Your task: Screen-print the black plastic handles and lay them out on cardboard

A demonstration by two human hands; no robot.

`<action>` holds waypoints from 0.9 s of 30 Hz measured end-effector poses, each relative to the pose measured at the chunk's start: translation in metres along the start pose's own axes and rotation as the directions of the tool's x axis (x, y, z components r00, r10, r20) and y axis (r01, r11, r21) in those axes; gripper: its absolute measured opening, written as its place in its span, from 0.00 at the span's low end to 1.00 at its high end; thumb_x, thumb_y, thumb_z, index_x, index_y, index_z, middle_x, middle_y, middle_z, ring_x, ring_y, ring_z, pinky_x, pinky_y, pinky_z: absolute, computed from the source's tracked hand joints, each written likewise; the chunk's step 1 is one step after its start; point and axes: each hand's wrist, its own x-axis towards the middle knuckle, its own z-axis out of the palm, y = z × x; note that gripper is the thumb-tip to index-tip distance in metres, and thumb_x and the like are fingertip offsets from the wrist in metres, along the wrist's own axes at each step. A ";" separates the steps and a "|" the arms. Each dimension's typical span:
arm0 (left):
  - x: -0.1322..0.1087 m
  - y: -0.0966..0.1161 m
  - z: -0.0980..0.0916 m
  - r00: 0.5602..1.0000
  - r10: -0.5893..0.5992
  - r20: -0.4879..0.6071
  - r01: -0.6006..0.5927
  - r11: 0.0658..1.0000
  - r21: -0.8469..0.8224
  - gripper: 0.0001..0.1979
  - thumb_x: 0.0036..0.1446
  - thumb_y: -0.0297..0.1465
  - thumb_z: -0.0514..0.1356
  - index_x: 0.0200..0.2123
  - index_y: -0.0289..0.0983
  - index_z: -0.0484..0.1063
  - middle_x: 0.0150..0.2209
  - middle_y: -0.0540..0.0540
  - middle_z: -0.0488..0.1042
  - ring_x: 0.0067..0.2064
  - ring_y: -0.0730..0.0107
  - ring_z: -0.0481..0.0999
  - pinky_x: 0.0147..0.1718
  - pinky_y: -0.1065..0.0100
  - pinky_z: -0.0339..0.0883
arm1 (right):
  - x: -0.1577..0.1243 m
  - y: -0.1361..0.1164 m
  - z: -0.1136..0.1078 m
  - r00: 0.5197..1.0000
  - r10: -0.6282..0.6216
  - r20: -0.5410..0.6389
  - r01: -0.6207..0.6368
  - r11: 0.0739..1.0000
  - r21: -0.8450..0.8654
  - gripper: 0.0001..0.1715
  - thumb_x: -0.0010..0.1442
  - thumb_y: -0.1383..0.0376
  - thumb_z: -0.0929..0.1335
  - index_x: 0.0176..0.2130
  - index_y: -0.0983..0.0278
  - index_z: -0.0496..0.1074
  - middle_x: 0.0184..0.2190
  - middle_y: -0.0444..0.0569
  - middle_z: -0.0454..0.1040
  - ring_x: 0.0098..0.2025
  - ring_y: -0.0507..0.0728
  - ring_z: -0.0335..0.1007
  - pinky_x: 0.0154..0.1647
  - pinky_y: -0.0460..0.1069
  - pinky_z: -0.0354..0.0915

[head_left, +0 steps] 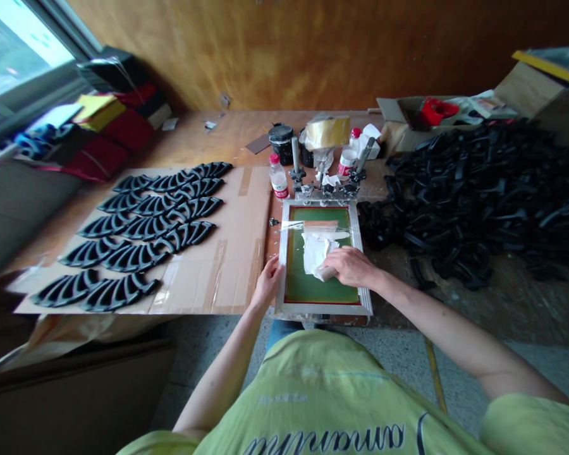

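My right hand (352, 266) presses on a crumpled white rag (315, 253) lying on the green mesh of a silkscreen frame (322, 297), and a tan handle-like piece (328, 273) shows at the rag's lower end. My left hand (268, 284) grips the frame's left metal rail near its middle. A second tan strip (320, 224) and a white smear (334, 235) lie on the mesh above the rag. Part of the mesh is hidden beneath the rag and my right hand.
Left of the frame, rows of black fan-shaped pieces (137, 234) lie on a cardboard sheet (237, 253). A large heap of black pieces (474, 202) fills the right. Behind the frame stand metal clamps (322, 189), a plastic bottle (279, 178) and a dark ink tin (281, 143).
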 end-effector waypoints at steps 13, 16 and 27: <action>-0.012 0.032 -0.004 0.997 -0.071 0.018 0.074 0.981 -0.179 0.39 0.50 0.47 0.65 0.62 0.34 0.65 0.26 0.51 0.73 0.27 0.71 0.71 0.24 0.72 0.63 | 0.015 -0.002 -0.006 0.955 0.201 -0.217 -0.195 0.980 0.049 0.11 0.60 0.66 0.71 0.44 0.59 0.76 0.40 0.48 0.80 0.42 0.58 0.74 0.42 0.50 0.66; -0.021 0.057 -0.013 0.996 -0.071 0.050 0.081 0.967 -0.241 0.39 0.50 0.47 0.66 0.62 0.39 0.65 0.27 0.52 0.74 0.25 0.73 0.70 0.22 0.74 0.61 | 0.043 0.021 -0.039 0.889 0.320 -0.326 -0.313 0.947 0.075 0.29 0.60 0.60 0.72 0.59 0.56 0.68 0.44 0.48 0.79 0.42 0.58 0.75 0.43 0.52 0.68; 0.022 0.200 -0.021 0.908 0.385 -0.163 -0.416 0.798 -0.435 0.24 0.61 0.52 0.53 0.42 0.37 0.72 0.35 0.46 0.76 0.35 0.71 0.77 0.33 0.70 0.73 | -0.027 0.087 -0.018 0.673 0.640 -0.371 -0.587 0.767 0.260 0.23 0.65 0.48 0.64 0.40 0.65 0.74 0.33 0.49 0.76 0.36 0.57 0.71 0.42 0.51 0.66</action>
